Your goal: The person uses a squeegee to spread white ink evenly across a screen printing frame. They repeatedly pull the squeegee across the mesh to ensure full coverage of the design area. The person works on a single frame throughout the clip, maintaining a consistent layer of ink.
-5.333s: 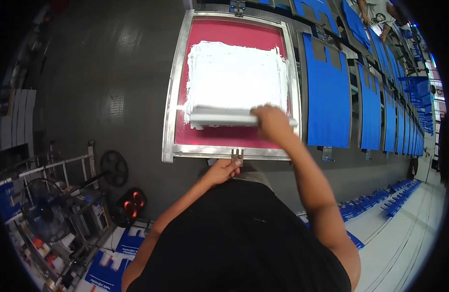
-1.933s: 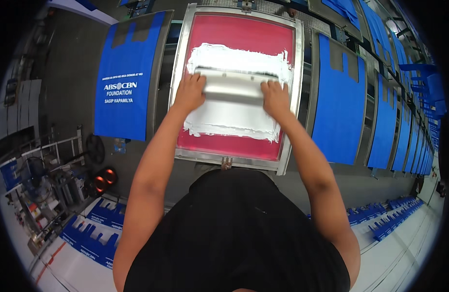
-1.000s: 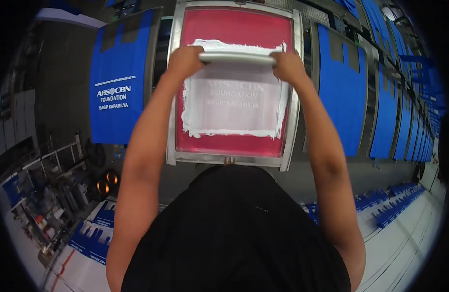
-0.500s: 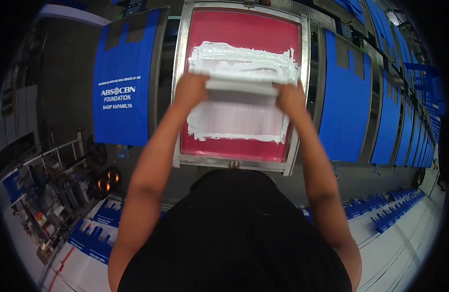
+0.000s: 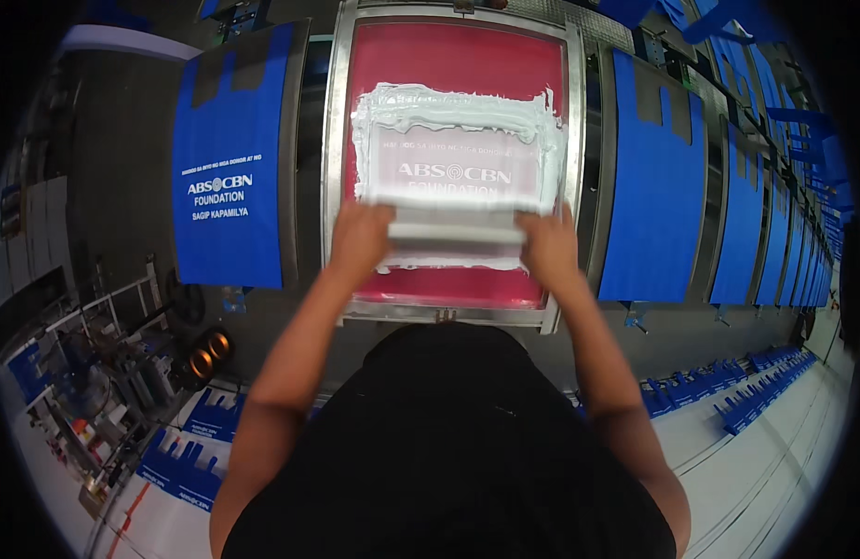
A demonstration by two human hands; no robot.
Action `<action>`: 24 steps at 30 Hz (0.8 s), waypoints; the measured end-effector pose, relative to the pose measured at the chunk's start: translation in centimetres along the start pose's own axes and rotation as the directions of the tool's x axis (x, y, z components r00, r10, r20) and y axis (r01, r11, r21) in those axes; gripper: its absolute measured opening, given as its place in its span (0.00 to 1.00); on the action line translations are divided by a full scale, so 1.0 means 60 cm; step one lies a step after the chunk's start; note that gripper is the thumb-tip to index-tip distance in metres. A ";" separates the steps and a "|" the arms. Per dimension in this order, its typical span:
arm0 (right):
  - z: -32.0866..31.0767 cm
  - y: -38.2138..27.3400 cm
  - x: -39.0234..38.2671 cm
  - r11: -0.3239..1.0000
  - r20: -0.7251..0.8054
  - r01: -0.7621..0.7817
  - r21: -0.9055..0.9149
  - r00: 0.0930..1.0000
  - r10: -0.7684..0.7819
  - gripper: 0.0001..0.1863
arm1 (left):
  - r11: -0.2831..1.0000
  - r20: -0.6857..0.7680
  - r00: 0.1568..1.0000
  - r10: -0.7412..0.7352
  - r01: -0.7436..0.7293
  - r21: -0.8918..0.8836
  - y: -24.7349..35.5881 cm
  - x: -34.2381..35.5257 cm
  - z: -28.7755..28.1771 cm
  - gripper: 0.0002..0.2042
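A screen printing frame (image 5: pixel 337 121) with a metal rim and a red mesh (image 5: pixel 448 61) lies in front of me. White ink (image 5: pixel 420 112) forms a rough, thick border around the pale stencil area (image 5: pixel 448 154), where lettering shows. Across the near part of the mesh lies a squeegee (image 5: pixel 456 231), slightly blurred. My left hand (image 5: pixel 362 238) is closed on its left end, my right hand (image 5: pixel 549 244) on its right end. White ink gathers along the squeegee's far side. Whatever lies beneath the mesh is mostly hidden.
A printed blue bag (image 5: pixel 230 158) lies on a board to the left. To the right, a plain blue bag (image 5: pixel 653 186) heads a long row of similar ones. More blue bags (image 5: pixel 756 391) lie on the white floor, and equipment (image 5: pixel 104 391) stands at lower left.
Both hands have drawn the squeegee toward my body, from the middle of the mesh to its near part. More of the stencil lettering now shows behind it.
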State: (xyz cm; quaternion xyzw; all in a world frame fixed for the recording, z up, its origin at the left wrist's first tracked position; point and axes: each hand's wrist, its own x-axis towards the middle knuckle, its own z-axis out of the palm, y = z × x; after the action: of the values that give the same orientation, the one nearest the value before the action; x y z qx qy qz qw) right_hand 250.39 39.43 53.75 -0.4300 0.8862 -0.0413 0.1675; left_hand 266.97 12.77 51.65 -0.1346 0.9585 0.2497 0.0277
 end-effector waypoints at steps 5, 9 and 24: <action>-0.059 0.083 0.223 0.992 -0.126 0.023 -0.123 0.991 -0.039 0.22 | 0.992 -0.138 0.986 0.092 -0.078 0.104 -0.066 0.224 -0.048 0.13; -0.083 0.033 0.104 0.996 0.059 0.016 -0.086 0.998 -0.011 0.22 | 0.998 -0.112 0.992 0.052 -0.054 -0.016 -0.038 0.111 -0.056 0.13; -0.085 0.080 0.261 0.993 0.071 -0.039 -0.109 0.996 0.047 0.19 | 0.994 -0.044 0.999 -0.019 0.024 0.109 -0.055 0.241 -0.077 0.14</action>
State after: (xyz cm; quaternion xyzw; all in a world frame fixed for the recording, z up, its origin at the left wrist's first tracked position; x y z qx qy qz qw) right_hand 236.12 29.91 53.44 -0.4204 0.8894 0.0259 0.1775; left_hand 254.04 4.24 52.37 -0.1485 0.9696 0.1936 0.0172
